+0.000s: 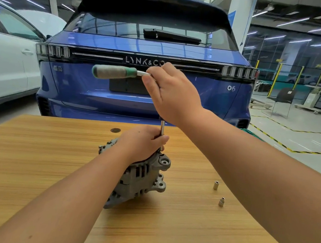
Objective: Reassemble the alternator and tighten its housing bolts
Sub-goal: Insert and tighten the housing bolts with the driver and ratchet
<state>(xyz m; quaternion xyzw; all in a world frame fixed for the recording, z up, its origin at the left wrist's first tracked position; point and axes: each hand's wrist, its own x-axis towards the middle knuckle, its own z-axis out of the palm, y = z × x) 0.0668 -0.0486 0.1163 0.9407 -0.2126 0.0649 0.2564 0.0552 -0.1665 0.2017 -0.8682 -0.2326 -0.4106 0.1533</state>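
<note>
1. The alternator (140, 178) stands on a wooden table (33, 168), near its middle, tilted a little toward the camera, with its mounting ears on the right side.
2. The left hand (142, 143) rests on top of the alternator; its fingers curl round a thin steel extension bar (162, 128) that rises straight up from the housing.
3. Where the bar meets the housing is hidden behind the left fingers, so the bolt under it cannot be seen.
4. The right hand (170, 95) is above, closed over the head of a ratchet (119, 73) at the top of the bar.
5. The ratchet's grey and green handle sticks out level to the left, free of either hand.
6. A small stud (100, 147) shows at the alternator's far left edge, upright.
7. Two loose sockets stand upright on the table to the right of the alternator, well apart from it: one socket (216, 185) farther away, and a second socket (221, 201) just nearer the camera.
8. A dark round hole or plug (115, 130) sits in the table near its far edge.
9. No tray, box or bin shows on the table; the parts lie straight on the wood.
10. Behind the table stands a blue car (143, 47), tail toward the camera, and a white car (8, 67) is at the left.
</note>
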